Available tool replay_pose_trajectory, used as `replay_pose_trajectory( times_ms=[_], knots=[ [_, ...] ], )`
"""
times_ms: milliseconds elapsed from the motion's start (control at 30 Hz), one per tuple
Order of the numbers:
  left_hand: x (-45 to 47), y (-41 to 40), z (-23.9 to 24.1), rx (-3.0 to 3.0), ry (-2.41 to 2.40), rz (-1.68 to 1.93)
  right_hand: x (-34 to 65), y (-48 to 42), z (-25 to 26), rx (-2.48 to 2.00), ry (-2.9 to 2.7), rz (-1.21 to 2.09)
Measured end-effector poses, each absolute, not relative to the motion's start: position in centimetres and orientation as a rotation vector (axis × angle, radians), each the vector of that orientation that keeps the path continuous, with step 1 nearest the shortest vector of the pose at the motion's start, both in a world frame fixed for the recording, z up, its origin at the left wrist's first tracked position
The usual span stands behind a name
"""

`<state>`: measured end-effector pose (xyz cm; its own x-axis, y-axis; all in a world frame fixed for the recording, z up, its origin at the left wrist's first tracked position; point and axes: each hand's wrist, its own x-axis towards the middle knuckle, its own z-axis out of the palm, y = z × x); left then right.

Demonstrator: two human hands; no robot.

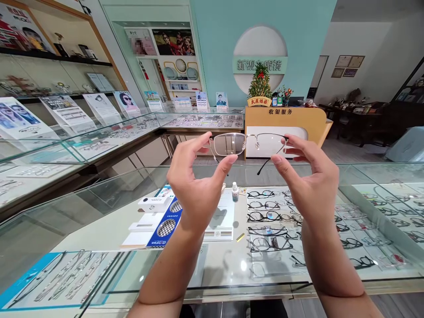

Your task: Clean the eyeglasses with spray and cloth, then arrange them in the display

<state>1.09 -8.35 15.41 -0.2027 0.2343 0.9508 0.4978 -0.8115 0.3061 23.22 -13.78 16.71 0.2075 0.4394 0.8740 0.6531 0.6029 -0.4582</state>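
Observation:
I hold a pair of thin-rimmed glasses [247, 143] up in front of me with both hands, lenses facing away, temple arms hanging down. My left hand [195, 176] pinches the left lens rim between thumb and fingers. My right hand [306, 174] pinches the right end of the frame the same way. Both hands are raised above a glass display counter [99, 207].
Under the counter glass lie rows of dark-framed glasses [265, 216], a small white bottle [235, 192], white boxes [154, 204] and a blue-and-white card [167, 223]. More glass showcases [109, 132] run along the left. A wooden cashier desk [285, 123] stands ahead.

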Motion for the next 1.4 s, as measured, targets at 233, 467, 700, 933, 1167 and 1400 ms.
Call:
replay_pose_trajectory(
  times_ms=[233, 467, 700, 933, 1167, 1400],
  knots=[
    [1.0, -8.2, 15.4, -1.856, -0.775, -2.111, 23.7, -13.5, 16.6, -1.055, -1.502, -0.092],
    [0.8, -7.7, 15.1, -1.900, -0.800, -2.112, 23.7, -13.5, 16.6, -1.077, -1.503, -0.091],
    [1.1, -7.1, 15.2, -1.924, -0.919, -2.131, 22.9, -13.4, 16.8, -0.961, -1.413, -0.194],
    [1.0, -6.3, 15.0, -2.019, -0.939, -2.198, 22.3, -13.6, 16.7, -0.921, -1.371, -0.269],
    [0.9, -6.1, 15.0, -2.052, -0.910, -2.247, 22.2, -13.7, 16.8, -0.939, -1.368, -0.312],
    [1.0, -6.0, 15.0, -2.075, -0.935, -2.225, 22.1, -14.0, 16.9, -0.930, -1.337, -0.226]
  ],
)
